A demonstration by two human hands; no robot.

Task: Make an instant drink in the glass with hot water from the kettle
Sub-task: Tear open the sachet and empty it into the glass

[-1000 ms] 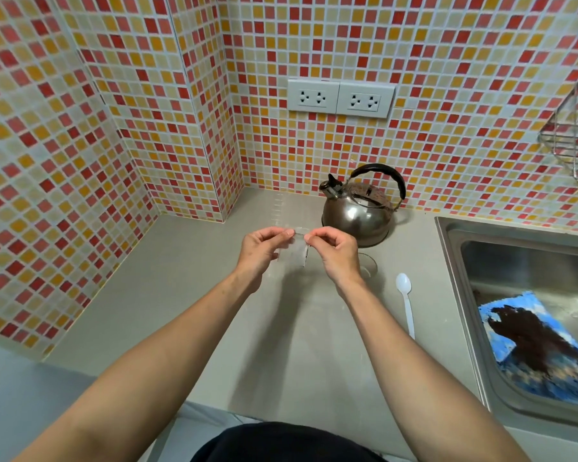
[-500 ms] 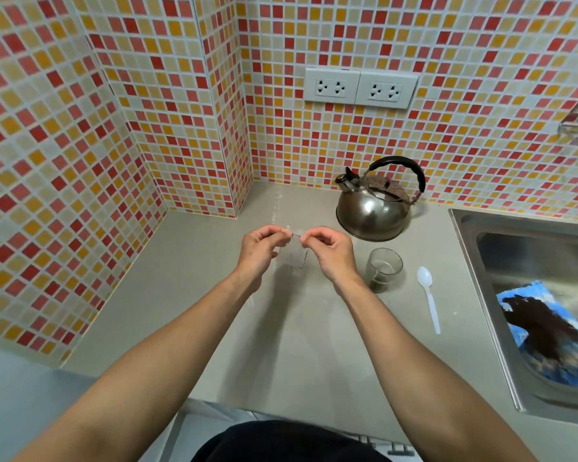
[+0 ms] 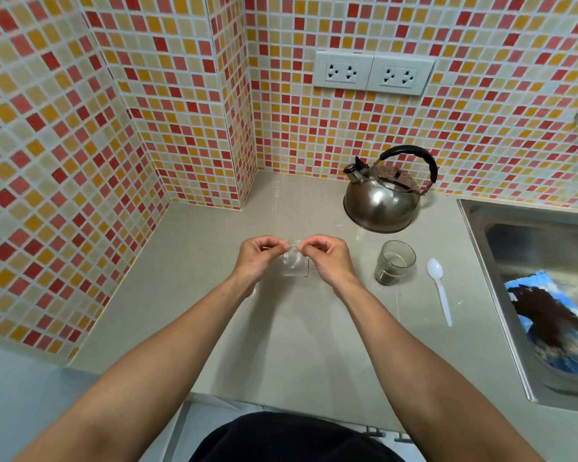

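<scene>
Head view, centre of the frame: my left hand [image 3: 259,258] and right hand [image 3: 327,258] sit close together, each pinching the top edge of a small clear sachet [image 3: 294,263] above the grey surface [image 3: 297,345]. Right of them — the glass [image 3: 395,266], dark powder at its bottom, then a white spoon [image 3: 439,291]. Beyond stands the steel kettle [image 3: 382,205].

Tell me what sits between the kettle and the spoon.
In the head view, the glass stands between the kettle and the spoon, with something dark at its bottom. It touches neither.
</scene>
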